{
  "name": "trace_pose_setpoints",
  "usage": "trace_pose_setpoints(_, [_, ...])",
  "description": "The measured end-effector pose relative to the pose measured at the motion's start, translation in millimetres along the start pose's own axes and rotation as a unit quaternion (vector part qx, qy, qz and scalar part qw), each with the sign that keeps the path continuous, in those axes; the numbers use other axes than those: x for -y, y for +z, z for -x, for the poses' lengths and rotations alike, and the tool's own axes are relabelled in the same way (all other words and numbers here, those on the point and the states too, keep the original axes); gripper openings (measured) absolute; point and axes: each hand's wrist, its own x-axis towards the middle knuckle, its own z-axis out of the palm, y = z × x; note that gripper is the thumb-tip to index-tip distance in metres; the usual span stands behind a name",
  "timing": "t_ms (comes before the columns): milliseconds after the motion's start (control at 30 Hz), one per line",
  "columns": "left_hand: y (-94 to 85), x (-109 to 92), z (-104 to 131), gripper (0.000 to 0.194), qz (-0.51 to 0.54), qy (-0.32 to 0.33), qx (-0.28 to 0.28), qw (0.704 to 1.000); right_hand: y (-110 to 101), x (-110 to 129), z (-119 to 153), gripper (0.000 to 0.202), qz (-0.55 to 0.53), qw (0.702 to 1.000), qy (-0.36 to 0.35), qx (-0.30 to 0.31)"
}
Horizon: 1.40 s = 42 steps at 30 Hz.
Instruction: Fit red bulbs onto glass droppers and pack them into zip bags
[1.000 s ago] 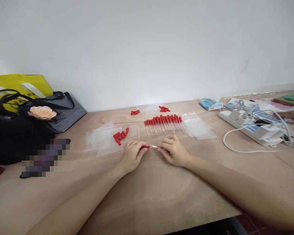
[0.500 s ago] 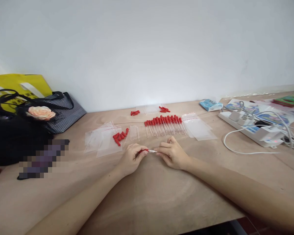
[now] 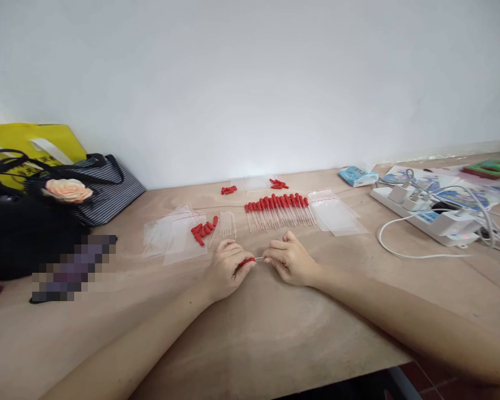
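My left hand (image 3: pixel 230 269) is closed around a red rubber bulb (image 3: pixel 246 261), its open end facing right. Pinched in my right hand (image 3: pixel 290 260) is a thin clear glass dropper tube (image 3: pixel 259 258), which reaches across to the bulb; whether it sits inside the bulb I cannot tell. Just beyond my hands lies a row of droppers (image 3: pixel 279 208) with red bulbs on clear tubes. Loose red bulbs (image 3: pixel 203 230) lie to the left on clear zip bags (image 3: pixel 179 244), beside several bare tubes (image 3: pixel 228 224).
More zip bags (image 3: pixel 337 216) lie right of the row. Near the wall are further red bulbs (image 3: pixel 229 190) and tubes. A power strip (image 3: pixel 425 222) with white cables stands at right, by a blue packet (image 3: pixel 357 176). Bags (image 3: pixel 108 191) and a dark pixelated object (image 3: pixel 77 269) occupy the left.
My hands have drawn slightly apart, and the left now wraps further around the red bulb. The view has shifted a little. The row of droppers is unchanged.
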Motion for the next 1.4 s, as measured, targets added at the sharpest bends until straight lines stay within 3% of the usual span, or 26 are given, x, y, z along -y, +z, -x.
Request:
trace_pose_setpoints(533, [0.4, 1.6, -1.8, 0.015, -0.003, 0.031, -0.009, 0.999, 2.7, 1.6, -4.3, 0.025, -0.032, 0.999, 0.012, 0.020])
trace_pose_setpoints(700, [-2.7, 7.7, -1.5, 0.014, -0.025, 0.035, -0.029, 0.999, -3.3, 1.3, -4.3, 0.022, 0.032, 0.999, -0.004, 0.014])
trace_pose_setpoints(800, [-4.6, 12.3, 0.8, 0.014, -0.029, 0.002, -0.034, 0.999, -7.3, -1.7, -0.5, 0.021, 0.080, 0.997, -0.004, 0.022])
trace_pose_setpoints(900, [-5.9, 17.3, 4.2, 0.023, -0.012, -0.071, -0.046, 0.996, -9.9, -11.7, 3.2, 0.020, 0.093, 0.994, 0.064, 0.010])
trace_pose_setpoints(1067, [-6.3, 20.1, 5.6, 0.009, 0.025, -0.130, -0.022, 0.991, -7.1, -32.3, -7.7, 0.022, 0.030, 0.957, 0.279, -0.068])
trace_pose_setpoints(1200, [-5.9, 19.4, 4.3, 0.011, 0.041, -0.135, 0.015, 0.990, 3.0, -36.9, -38.3, 0.024, 0.015, 0.928, 0.363, -0.084])
trace_pose_setpoints(1400, [-6.9, 21.2, 5.6, 0.009, 0.050, -0.131, 0.021, 0.990, 22.3, -35.9, -89.9, 0.018, 0.037, 0.889, 0.453, -0.063])
